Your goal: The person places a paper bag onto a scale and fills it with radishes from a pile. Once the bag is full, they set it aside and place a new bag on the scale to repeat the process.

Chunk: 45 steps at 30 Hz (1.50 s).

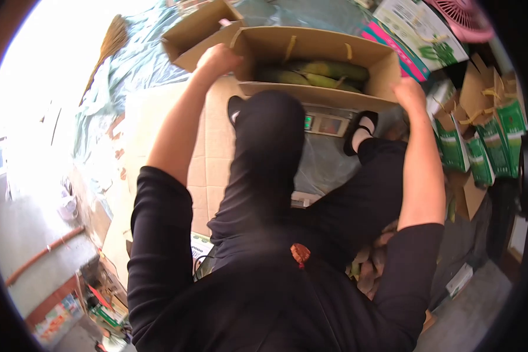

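Observation:
A long open cardboard box (311,92) lies before me, with several long green gourd-like vegetables (337,70) inside and short yellow rope handles on its far wall. At the box's left end, my left hand (219,60) is closed on the cardboard edge. My right hand (409,94) grips the right end, its fingers partly hidden by the box wall. Below the near wall shows a scale (328,124) with a lit green display; whether the box rests on it is hard to tell.
Another open carton (202,35) adjoins the box's left end. Green-and-white cartons (493,141) crowd the right side, below a pink fan (463,19). Flattened cardboard (211,170) lies beside my left leg. Brownish produce (369,270) is partly hidden by my right leg. A broom (108,47) lies upper left.

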Motion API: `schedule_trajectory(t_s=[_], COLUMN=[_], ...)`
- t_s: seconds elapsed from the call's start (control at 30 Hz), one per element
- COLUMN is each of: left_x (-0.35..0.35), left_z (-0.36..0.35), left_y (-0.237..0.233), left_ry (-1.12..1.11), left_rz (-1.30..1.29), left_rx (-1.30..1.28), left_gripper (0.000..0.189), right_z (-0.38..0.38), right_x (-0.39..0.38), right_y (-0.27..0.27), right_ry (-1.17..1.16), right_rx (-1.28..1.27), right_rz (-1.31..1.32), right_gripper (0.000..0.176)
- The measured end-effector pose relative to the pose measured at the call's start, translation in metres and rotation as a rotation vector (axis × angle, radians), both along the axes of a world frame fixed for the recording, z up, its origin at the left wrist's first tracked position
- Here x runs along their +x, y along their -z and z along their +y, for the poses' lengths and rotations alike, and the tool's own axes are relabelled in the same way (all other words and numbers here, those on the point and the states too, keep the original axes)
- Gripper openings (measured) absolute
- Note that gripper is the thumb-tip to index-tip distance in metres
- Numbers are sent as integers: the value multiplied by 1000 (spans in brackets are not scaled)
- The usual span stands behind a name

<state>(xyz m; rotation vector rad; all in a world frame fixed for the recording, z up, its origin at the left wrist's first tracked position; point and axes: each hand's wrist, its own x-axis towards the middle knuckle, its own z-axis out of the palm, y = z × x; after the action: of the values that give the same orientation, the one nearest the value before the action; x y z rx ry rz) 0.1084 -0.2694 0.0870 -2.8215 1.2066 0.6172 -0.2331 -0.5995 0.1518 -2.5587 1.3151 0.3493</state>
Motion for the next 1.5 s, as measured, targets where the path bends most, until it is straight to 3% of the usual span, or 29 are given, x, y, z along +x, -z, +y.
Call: schedule_trajectory(t_s=[0.03,0.07,0.1,0.13,0.27,0.33,0.47,0.6,0.7,0.73,0.8,0.83,0.97,1.07,1.17,1.27,1.33,1.4,1.5], left_x=[-4,-25,-28,-27,-13,-5,-34,-60,-111,-120,-131,-146,-188,-206,-237,-241,-241,-236,-232], left_z=[4,4,11,20,70,114,212,335,389,423,501,511,558,581,585,573,569,569,583], left_y=[-7,-48,-54,-55,-44,-36,-67,-30,-47,-31,13,-1,-7,6,19,7,6,6,13], left_ry=[-5,-112,-217,-316,-369,-556,-623,-857,-979,-1010,-1107,-1115,-1158,-1107,-1199,-1248,-1229,-1209,-1219], left_rz=[-2,108,144,180,148,318,343,188,61,56,35,-31,-149,-91,-40,-59,-95,-108,-185], left_rx=[-5,38,-26,-92,-157,-358,-522,-541,-514,-509,-443,-253,11,255,352,361,375,367,376], left_gripper=[39,38,37,37,34,32,31,34,36,36,38,41,35,40,41,39,39,38,38], right_z=[-3,-10,5,20,50,64,135,226,290,312,355,375,438,467,478,466,443,410,343], right_x=[1,0,6,14,49,75,129,163,180,182,180,177,158,128,119,136,146,146,134], right_y=[2,10,-3,-21,-40,-42,-56,-49,-30,-25,-15,-6,34,50,42,24,9,-5,-38], right_ry=[-51,-51,-41,-26,-123,-278,-396,-484,-605,-630,-701,-763,-825,-879,-1075,-1072,-1050,-1003,-810], right_rx=[-7,-10,-4,1,-16,-83,-16,19,93,137,145,169,341,422,488,509,542,600,843], right_rz=[-49,-121,-146,-168,-164,-143,-163,-193,-157,-156,-173,-146,72,282,481,194,9,-341,-528], right_gripper=[40,40,39,39,35,33,30,27,27,25,22,22,21,25,25,44,38,29,21])
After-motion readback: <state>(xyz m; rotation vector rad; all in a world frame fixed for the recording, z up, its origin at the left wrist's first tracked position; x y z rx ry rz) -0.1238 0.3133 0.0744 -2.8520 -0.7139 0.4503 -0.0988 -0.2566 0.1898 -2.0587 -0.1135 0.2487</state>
